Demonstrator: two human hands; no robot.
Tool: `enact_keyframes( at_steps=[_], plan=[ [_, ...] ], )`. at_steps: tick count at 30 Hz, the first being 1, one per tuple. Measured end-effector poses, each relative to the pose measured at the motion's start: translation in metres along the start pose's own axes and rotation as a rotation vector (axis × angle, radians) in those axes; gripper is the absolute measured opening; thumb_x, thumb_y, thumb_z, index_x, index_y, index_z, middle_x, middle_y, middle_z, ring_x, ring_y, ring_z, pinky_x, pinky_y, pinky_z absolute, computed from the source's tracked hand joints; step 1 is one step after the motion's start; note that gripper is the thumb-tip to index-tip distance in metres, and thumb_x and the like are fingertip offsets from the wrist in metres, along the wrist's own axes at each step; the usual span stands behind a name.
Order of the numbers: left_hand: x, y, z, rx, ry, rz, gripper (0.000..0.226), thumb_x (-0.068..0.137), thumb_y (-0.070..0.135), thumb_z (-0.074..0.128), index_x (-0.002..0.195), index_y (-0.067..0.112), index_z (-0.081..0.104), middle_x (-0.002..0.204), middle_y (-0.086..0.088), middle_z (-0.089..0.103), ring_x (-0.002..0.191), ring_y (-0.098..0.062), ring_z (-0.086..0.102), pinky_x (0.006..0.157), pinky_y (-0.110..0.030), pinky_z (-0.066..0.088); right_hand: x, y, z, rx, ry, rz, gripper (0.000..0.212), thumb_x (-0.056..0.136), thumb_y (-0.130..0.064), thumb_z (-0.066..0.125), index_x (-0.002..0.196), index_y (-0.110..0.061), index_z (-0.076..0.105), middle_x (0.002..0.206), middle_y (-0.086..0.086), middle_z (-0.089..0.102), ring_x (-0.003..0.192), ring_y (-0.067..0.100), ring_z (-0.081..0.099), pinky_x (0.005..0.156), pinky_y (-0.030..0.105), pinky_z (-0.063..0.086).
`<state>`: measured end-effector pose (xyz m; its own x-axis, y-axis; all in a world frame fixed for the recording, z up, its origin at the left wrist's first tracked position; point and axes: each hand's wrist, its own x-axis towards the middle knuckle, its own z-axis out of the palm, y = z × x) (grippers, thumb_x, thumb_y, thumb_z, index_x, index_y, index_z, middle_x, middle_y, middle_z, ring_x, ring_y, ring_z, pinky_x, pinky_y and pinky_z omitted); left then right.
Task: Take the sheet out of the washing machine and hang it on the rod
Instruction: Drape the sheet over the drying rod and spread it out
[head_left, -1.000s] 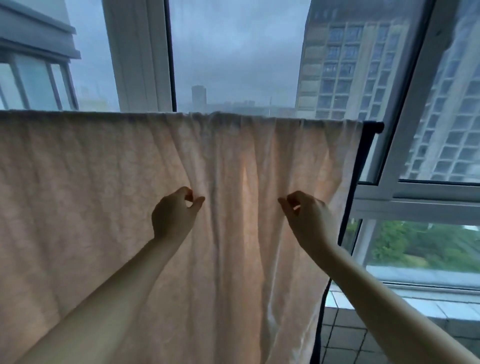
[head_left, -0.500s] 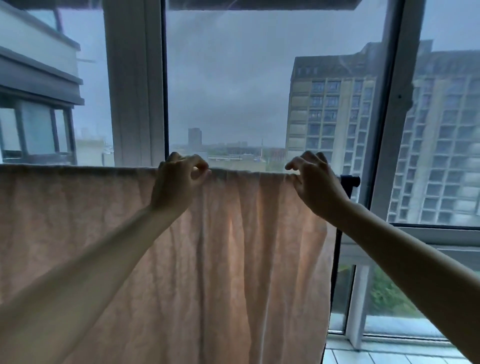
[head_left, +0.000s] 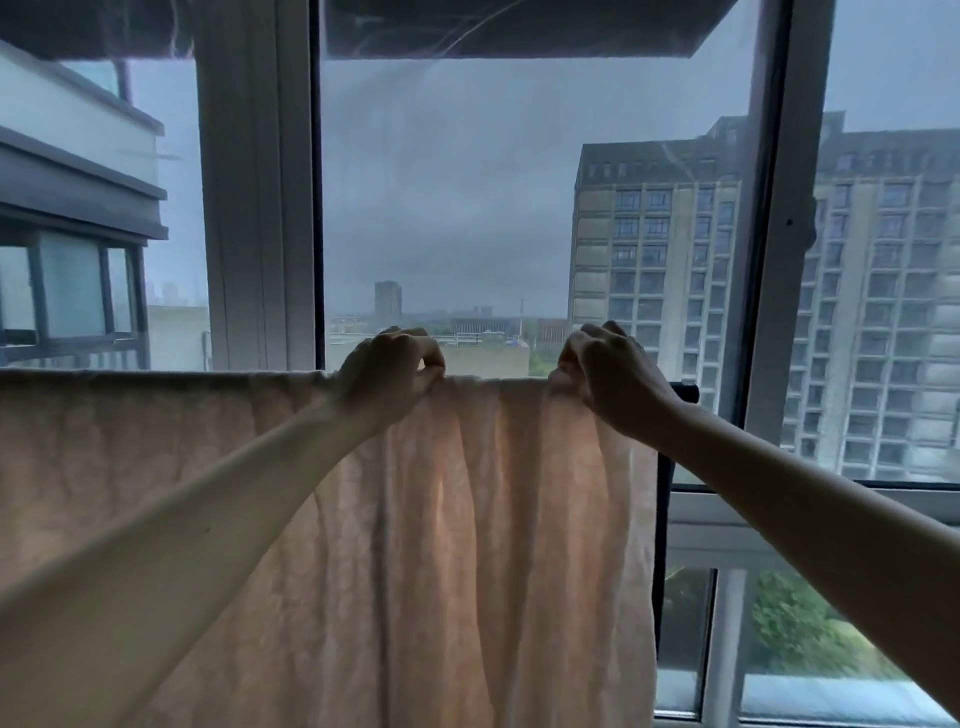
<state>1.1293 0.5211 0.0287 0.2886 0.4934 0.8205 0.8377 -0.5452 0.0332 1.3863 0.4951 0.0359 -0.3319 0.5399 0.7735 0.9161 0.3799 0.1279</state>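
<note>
A pale pinkish sheet (head_left: 156, 467) hangs over a dark rod, covering it from the left edge of the view to near its right end. Only the rod's black end (head_left: 687, 391) and the upright post below it show. My left hand (head_left: 387, 371) grips the sheet's top fold on the rod, fingers curled over it. My right hand (head_left: 605, 374) grips the top fold a short way to the right, close to the rod's end. Folds of cloth bunch between and below the two hands.
Straight ahead stands a large window with white frames (head_left: 254, 208), and tall buildings (head_left: 675, 291) lie outside. The rack's black post (head_left: 661, 530) runs down at the sheet's right edge. A lower window pane (head_left: 810, 639) shows green trees.
Both hands rose from the middle of the hanging sheet to its top edge on the rod and took hold of the fold. The camera tilted upward.
</note>
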Motion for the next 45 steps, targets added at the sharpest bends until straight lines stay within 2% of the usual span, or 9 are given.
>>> enact_keyframes(
  at_steps=[4, 9, 14, 17, 23, 29, 34, 40, 45],
  plan=[
    [0.006, -0.024, -0.007, -0.006, 0.000, -0.148, 0.011, 0.092, 0.016, 0.057, 0.091, 0.010, 0.066, 0.097, -0.006, 0.065, 0.086, -0.023, 0.059, 0.077, -0.031, 0.044, 0.017, 0.013, 0.006, 0.138, 0.078, 0.157, 0.009, 0.091, -0.010, 0.057, 0.091, -0.003, 0.063, 0.092, 0.013, 0.065, 0.086, 0.024, 0.059, 0.081, 0.042, 0.052],
    [-0.006, -0.054, -0.030, -0.242, -0.230, -0.260, 0.017, 0.090, 0.027, 0.064, 0.091, 0.013, 0.072, 0.090, 0.001, 0.071, 0.085, -0.014, 0.065, 0.079, -0.028, 0.049, 0.020, 0.027, 0.006, 0.215, -0.265, 0.197, 0.012, 0.089, -0.014, 0.063, 0.092, -0.003, 0.067, 0.090, 0.012, 0.070, 0.073, 0.012, 0.064, 0.073, 0.022, 0.052],
    [-0.011, -0.059, -0.043, -0.326, -0.210, -0.198, 0.008, 0.082, 0.020, 0.073, 0.087, 0.015, 0.074, 0.085, 0.008, 0.072, 0.076, 0.002, 0.066, 0.065, -0.003, 0.045, 0.031, 0.003, -0.002, 0.393, -0.278, 0.052, 0.022, 0.090, -0.023, 0.062, 0.098, -0.004, 0.068, 0.094, 0.007, 0.070, 0.078, 0.011, 0.065, 0.076, 0.018, 0.052],
    [-0.011, -0.060, -0.039, -0.272, -0.152, -0.180, 0.003, 0.085, 0.018, 0.070, 0.085, 0.016, 0.072, 0.084, 0.006, 0.070, 0.079, -0.005, 0.066, 0.068, -0.012, 0.047, 0.034, -0.023, 0.005, 0.400, -0.303, -0.012, 0.023, 0.087, -0.028, 0.065, 0.098, -0.008, 0.069, 0.092, 0.001, 0.069, 0.077, 0.005, 0.062, 0.072, 0.014, 0.051],
    [-0.010, -0.070, -0.038, -0.259, -0.105, -0.190, 0.005, 0.090, 0.018, 0.063, 0.088, 0.018, 0.067, 0.086, 0.010, 0.064, 0.084, -0.013, 0.063, 0.081, -0.032, 0.050, 0.048, -0.048, 0.023, 0.301, -0.239, -0.009, 0.015, 0.087, -0.020, 0.066, 0.096, -0.009, 0.068, 0.094, 0.006, 0.070, 0.082, 0.013, 0.064, 0.086, 0.036, 0.055],
    [-0.010, -0.097, -0.048, -0.271, 0.000, -0.212, 0.007, 0.093, 0.015, 0.059, 0.094, 0.012, 0.065, 0.092, -0.002, 0.065, 0.086, -0.017, 0.060, 0.077, -0.029, 0.044, 0.069, -0.071, 0.023, 0.265, 0.023, 0.097, 0.012, 0.089, -0.020, 0.065, 0.095, -0.010, 0.068, 0.093, 0.009, 0.071, 0.083, 0.021, 0.066, 0.080, 0.042, 0.056],
    [-0.016, -0.130, -0.057, -0.292, -0.242, -0.174, 0.012, 0.092, 0.024, 0.060, 0.086, 0.017, 0.068, 0.086, -0.001, 0.068, 0.083, -0.016, 0.063, 0.077, -0.031, 0.046, 0.063, -0.092, 0.027, 0.243, -0.247, 0.011, 0.015, 0.090, -0.017, 0.062, 0.094, -0.004, 0.069, 0.089, 0.009, 0.070, 0.073, 0.013, 0.061, 0.081, 0.036, 0.055],
    [-0.020, -0.143, -0.072, -0.365, -0.396, -0.082, 0.017, 0.085, 0.034, 0.065, 0.094, 0.021, 0.071, 0.090, 0.008, 0.069, 0.083, -0.004, 0.065, 0.071, -0.013, 0.049, 0.063, -0.111, 0.026, 0.302, -0.259, 0.014, 0.014, 0.087, -0.022, 0.066, 0.092, -0.010, 0.071, 0.093, 0.006, 0.070, 0.080, 0.007, 0.061, 0.078, 0.019, 0.049],
    [-0.026, -0.155, -0.081, -0.428, -0.362, -0.017, 0.022, 0.076, 0.025, 0.077, 0.095, 0.015, 0.074, 0.087, 0.006, 0.072, 0.081, 0.001, 0.065, 0.068, -0.009, 0.049, 0.064, -0.125, 0.031, 0.278, -0.191, 0.093, 0.008, 0.086, -0.016, 0.067, 0.092, -0.011, 0.068, 0.095, 0.005, 0.070, 0.080, 0.008, 0.061, 0.073, 0.013, 0.044]
  ],
)
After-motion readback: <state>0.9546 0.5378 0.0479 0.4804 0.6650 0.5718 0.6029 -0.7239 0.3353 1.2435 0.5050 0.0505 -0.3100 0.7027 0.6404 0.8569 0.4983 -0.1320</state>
